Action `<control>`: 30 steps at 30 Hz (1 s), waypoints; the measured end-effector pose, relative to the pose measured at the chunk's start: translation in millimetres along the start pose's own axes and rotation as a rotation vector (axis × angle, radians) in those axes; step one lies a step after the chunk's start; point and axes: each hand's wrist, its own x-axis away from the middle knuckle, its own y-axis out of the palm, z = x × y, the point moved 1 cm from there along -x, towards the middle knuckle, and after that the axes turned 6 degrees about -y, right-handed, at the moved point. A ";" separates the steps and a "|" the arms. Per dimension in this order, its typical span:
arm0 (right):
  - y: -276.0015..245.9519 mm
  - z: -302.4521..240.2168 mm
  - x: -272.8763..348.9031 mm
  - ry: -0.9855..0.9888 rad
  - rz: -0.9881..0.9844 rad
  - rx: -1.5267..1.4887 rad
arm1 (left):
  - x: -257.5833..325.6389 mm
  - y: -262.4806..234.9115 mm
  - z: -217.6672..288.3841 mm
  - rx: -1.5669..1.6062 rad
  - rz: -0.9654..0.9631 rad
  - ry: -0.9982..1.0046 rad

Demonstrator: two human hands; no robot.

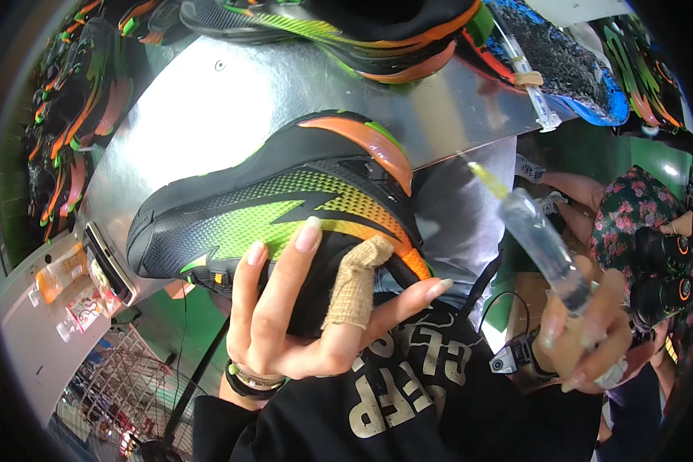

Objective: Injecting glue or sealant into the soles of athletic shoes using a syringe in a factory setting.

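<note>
The left hand (292, 339) is closest, coming up from below with its palm end low and its fingers spread over a shoe (246, 215). Its grip is closed on the shoe, with two fingertips on the bright mesh side and one bent finger in a tan wrap (353, 296). The shoe is black, green and orange, tipped with its toe to the left and its sole facing away, in front of the shiny counter (346, 85). The right hand (593, 339) is low on the right, its fingers curled tight around a fat clear syringe (543, 246). The syringe leans up and left, its yellow nozzle (489, 181) pointing at the shoe's heel but not touching it. It seems to hold clear stuff. That makes two syringes: a thinner one (537, 100) lies by a rough blue and black pad (574, 50), and I can't tell what's inside. One bottle (63, 273) with something orange in it lies on the white side counter (25, 308).
</note>
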 end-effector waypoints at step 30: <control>-72.9 15.7 -41.1 -0.088 0.484 0.240 | -1.5 -1.7 9.6 0.130 0.190 -0.196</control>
